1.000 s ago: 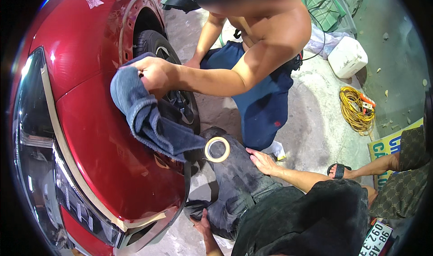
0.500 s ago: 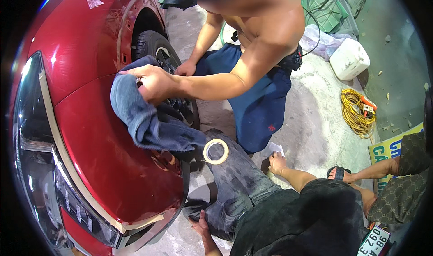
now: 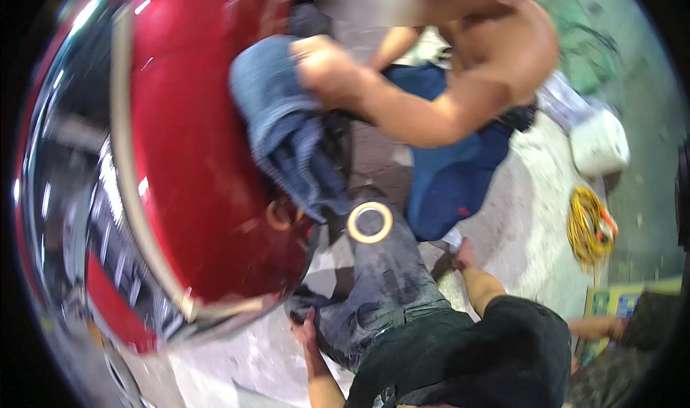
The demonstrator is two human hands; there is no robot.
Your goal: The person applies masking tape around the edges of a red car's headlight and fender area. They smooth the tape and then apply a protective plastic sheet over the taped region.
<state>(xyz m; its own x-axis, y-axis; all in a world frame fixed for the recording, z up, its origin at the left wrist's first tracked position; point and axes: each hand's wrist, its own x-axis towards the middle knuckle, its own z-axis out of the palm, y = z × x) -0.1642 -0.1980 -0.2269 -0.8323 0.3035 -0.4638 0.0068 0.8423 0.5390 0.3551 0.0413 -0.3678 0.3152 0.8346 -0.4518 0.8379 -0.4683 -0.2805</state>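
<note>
My left hand [image 3: 305, 329] rests beside my bent grey trouser leg [image 3: 392, 279], thumb and fingers apart, holding nothing that I can see. On the other side of my legs, my right hand [image 3: 464, 254] is closed on a small white sheet [image 3: 453, 238] low over the floor; its fingers are partly hidden. A roll of masking tape [image 3: 386, 233] lies on my thigh near the knee. In front of me is a red car fender [image 3: 194, 214], with a strip of masking tape [image 3: 129, 185] along the headlight edge.
A co-worker kneels opposite, one hand [image 3: 323, 67] holding a blue-grey cloth [image 3: 273, 99] by the fender. To the right are a white jug [image 3: 600, 144], a coiled yellow cord [image 3: 589, 225] and another person's arm [image 3: 596, 327]. The headlight [image 3: 65, 185] is at left.
The view has swung, so most things sit farther right, and the picture is blurred. The co-worker's cloth hangs lower from the hand. My right hand still has the white sheet.
</note>
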